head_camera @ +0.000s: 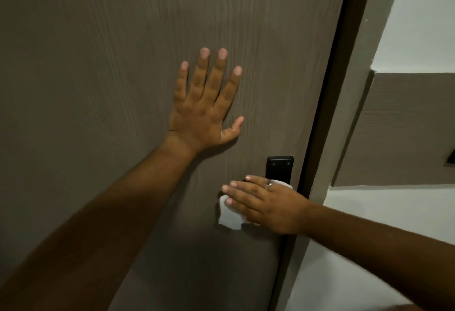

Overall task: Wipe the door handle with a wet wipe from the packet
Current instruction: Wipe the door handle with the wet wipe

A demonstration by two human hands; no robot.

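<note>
The left hand (205, 107) lies flat on the grey-brown, wood-grained door (98, 64), its fingers (203, 74) spread wide and holding nothing. Lower down, beside the door's edge, the right hand (267, 203) — a ring on one finger — presses a soft, crumpled white wet wipe (230, 217) over the door handle, fingers stretched nearly straight. Only the handle's flat, matte black rectangular plate (280, 166) shows above the hand — the lever itself is hidden.

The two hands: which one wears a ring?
The right hand, lying over the white wipe at the black handle plate, wears the ring. The left hand, flat on the door, is bare.
</note>
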